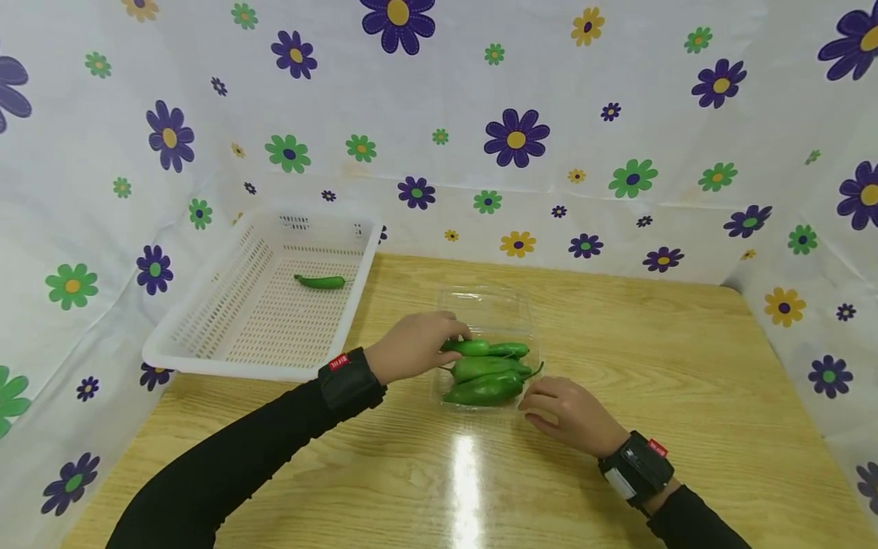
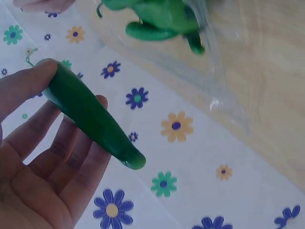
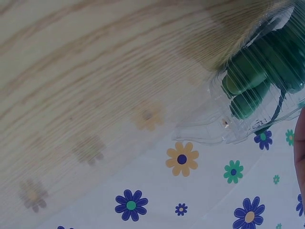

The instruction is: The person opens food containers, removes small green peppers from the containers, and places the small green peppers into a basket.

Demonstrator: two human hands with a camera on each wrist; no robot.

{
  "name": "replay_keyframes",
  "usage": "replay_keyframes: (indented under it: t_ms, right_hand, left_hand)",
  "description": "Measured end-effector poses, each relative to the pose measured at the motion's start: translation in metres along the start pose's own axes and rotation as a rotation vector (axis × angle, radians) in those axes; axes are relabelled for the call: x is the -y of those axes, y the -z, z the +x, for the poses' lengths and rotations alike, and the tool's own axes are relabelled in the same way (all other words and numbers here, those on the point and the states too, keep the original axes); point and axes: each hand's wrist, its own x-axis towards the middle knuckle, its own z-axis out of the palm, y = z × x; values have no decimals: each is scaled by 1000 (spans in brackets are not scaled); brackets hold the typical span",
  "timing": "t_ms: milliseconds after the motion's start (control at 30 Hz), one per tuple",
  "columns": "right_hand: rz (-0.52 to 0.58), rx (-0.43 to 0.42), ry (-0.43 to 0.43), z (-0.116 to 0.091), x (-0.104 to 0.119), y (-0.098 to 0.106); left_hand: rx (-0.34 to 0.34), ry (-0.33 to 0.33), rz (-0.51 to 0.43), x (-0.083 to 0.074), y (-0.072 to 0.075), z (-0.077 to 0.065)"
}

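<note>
My left hand (image 1: 420, 347) pinches a slim green chili pepper (image 2: 93, 114) between thumb and fingertips, over the left side of a clear plastic clamshell box (image 1: 483, 306). Inside the box lie several more green peppers (image 1: 488, 389), the largest at the front. The box's lid is folded back, away from me. Beside the box's right edge, close to a pepper stem, my right hand (image 1: 565, 415) has its fingers loosely bent with nothing between them. Only a sliver of that hand shows in the right wrist view, next to the box wall (image 3: 202, 131).
At the left back of the wooden table (image 1: 652, 343) stands a white perforated plastic basket (image 1: 159, 352) with one green chili pepper (image 1: 322, 282) in it. A flower-patterned white cloth (image 1: 439, 91) closes off the back and sides.
</note>
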Motion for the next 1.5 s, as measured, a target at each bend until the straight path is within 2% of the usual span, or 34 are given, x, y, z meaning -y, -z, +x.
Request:
replay_keyframes:
  t_ms: [167,233,333,433,600,867,1033,1333,1500]
  right_hand:
    - [5,-10,6,1,-1,0]
    - [6,-12,3,1,-2,1]
    - [6,-10,5,1,-2,1]
    - [4,-5,4,1,-3,2]
    - [7,2,2,1,-2,3]
    - [-3,6,-4,0,-3,3]
    - [7,5,-16,-1,-3,2]
    - [13,9,-20,0,-2,3]
    - [14,10,-17,1,-2,3]
  left_hand:
    - [2,72,-3,21,26,1]
    - [7,128,-13,35,38,2]
    - [-12,224,-44,60,54,1]
    - [-59,315,-83,87,66,-3]
    - [-76,433,-73,130,73,-9]
    - [-45,503,-52,196,70,-25]
    - [-10,523,-65,227,61,-33]
    - [85,547,-29,250,42,-36]
    - [157,542,-43,264,29,-37]
